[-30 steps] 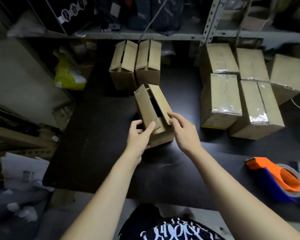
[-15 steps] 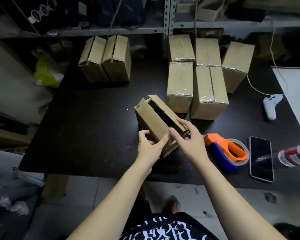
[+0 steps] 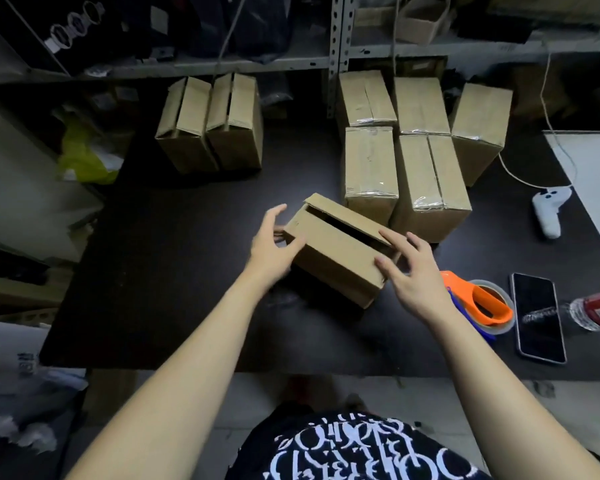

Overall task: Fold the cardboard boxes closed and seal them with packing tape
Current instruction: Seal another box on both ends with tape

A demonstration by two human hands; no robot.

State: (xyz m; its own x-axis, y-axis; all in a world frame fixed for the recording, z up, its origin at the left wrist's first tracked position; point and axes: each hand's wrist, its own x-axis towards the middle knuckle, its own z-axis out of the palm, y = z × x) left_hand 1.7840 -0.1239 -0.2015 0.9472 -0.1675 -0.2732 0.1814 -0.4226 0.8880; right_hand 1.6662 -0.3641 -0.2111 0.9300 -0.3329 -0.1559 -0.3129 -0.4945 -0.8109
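I steady the open box (image 3: pixel 336 258) mid-counter, left hand (image 3: pixel 274 244) and right hand (image 3: pixel 413 275) with fingers spread loosely against its ends, flaps ungripped, tape dispenser (image 3: pixel 482 303) just beside for sealing.

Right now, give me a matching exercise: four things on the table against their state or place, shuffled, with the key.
Things:
1. box between the hands
2. tape dispenser
3. phone
4. box pair at rear left

States:
A. screen up, right of the dispenser
B. flaps folded, untaped, no hand on them
C. slot open along its top
D. orange handle, beside the right hand

Pairs: 1-C, 2-D, 3-A, 4-B
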